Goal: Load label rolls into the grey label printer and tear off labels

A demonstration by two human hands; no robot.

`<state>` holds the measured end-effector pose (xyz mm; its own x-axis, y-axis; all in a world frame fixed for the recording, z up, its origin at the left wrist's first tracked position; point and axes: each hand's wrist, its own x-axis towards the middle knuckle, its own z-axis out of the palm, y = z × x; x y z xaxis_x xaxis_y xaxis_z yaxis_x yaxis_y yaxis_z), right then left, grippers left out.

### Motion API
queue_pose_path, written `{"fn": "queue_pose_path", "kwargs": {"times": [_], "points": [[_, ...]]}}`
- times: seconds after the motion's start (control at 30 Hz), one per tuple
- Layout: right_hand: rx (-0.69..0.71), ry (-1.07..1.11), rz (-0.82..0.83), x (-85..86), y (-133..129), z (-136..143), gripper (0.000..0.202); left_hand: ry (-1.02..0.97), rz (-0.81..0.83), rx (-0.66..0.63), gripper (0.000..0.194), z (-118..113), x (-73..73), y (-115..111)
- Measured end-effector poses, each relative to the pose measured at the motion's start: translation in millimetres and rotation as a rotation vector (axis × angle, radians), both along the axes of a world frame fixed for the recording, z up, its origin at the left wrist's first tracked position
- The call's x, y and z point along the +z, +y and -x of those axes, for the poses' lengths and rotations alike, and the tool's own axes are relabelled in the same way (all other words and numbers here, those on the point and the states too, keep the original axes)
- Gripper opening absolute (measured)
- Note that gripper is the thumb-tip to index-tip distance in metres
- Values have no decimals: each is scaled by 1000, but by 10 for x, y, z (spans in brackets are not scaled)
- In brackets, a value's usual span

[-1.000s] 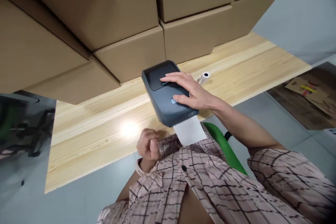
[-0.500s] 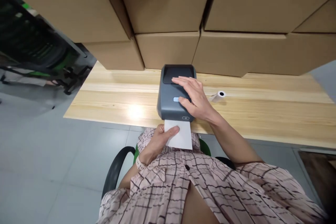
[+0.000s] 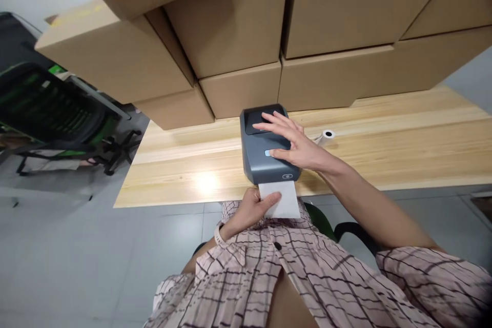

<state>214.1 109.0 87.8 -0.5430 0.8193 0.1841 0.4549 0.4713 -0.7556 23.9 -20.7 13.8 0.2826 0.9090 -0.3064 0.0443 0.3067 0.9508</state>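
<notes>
A dark grey label printer point(image 3: 257, 159) stands near the front edge of the wooden table. Out of its front slot hangs a blank white paper label point(image 3: 286, 204). My left hand point(image 3: 253, 207) pinches the label's left side, thumb on top and fingers hidden beneath. Over the printer's top lies my right hand point(image 3: 292, 141), fingers spread, with the thumb at the light blue button point(image 3: 268, 153). I cannot tell whether the thumb presses it. Right of the printer is a small white paper roll point(image 3: 327, 136), partly behind my right hand.
Stacked cardboard boxes point(image 3: 238, 89) form a wall along the back of the wooden table point(image 3: 172, 164). A black and green office chair point(image 3: 57, 107) stands off to the left on the grey floor. The table's front edge runs just past the printer.
The view has shifted and tilted, showing more of the left side. My right fingers are spread wider over the printer top. My left hand keeps its pinch on the label.
</notes>
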Motion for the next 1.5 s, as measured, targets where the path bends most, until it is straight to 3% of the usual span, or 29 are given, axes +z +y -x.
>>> {"fn": "queue_pose_path", "kwargs": {"times": [0.1, 0.2, 0.27, 0.3, 0.33, 0.43, 0.5, 0.57, 0.67, 0.77, 0.9, 0.97, 1.03, 1.13, 1.23, 1.33, 1.43, 1.5], "points": [[-41, 102, 4, -97, -37, -22, 81, 53, -103, 19, 69, 56, -35, -9], [-144, 342, 89, -357, -203, -42, 99, 102, -309, 404, 72, 118, -101, -77], [-247, 519, 243, -570, -380, -46, 106, 120, -422, 646, 57, 160, -139, -102], [-290, 577, 316, -665, -474, -49, 106, 137, -445, 687, 50, 177, -153, -100], [-318, 607, 356, -742, -562, -54, 104, 160, -450, 670, 50, 191, -164, -90], [-327, 592, 342, -836, -754, -78, 94, 235, -428, 434, 72, 209, -195, -35], [-298, 558, 304, -810, -809, -97, 95, 259, -455, 365, 76, 208, -219, -7], [-273, 534, 302, -752, -819, -118, 98, 268, -502, 380, 75, 210, -224, 13], [-243, 513, 270, -635, -748, -163, 95, 263, -609, 402, 68, 234, -114, 121], [-228, 449, 98, -432, -504, -206, 92, 237, -772, 447, 59, 291, 150, 452], [-274, 333, -214, -40, 118, -143, 89, 192, -908, 525, 51, 405, 417, 1106], [-315, 300, -315, 130, 476, -61, 86, 150, -816, 634, 48, 436, 401, 1330], [-347, 269, -367, 243, 818, 22, 82, 138, -648, 672, 47, 433, 307, 1408], [-390, 225, -391, 311, 1271, 112, 82, 183, -447, 579, 58, 396, 142, 1320], [-414, 181, -381, 323, 1559, 164, 81, 275, -359, 425, 78, 386, 75, 1199], [-431, 177, -461, 333, 1505, 176, 86, 390, -300, 308, 86, 417, 118, 1188], [-473, 191, -634, 306, 1116, 128, 82, 486, -263, 215, 79, 444, 212, 1258], [-360, 148, -615, 244, 830, 71, 65, 567, -261, 162, 76, 441, 278, 1308]]}}
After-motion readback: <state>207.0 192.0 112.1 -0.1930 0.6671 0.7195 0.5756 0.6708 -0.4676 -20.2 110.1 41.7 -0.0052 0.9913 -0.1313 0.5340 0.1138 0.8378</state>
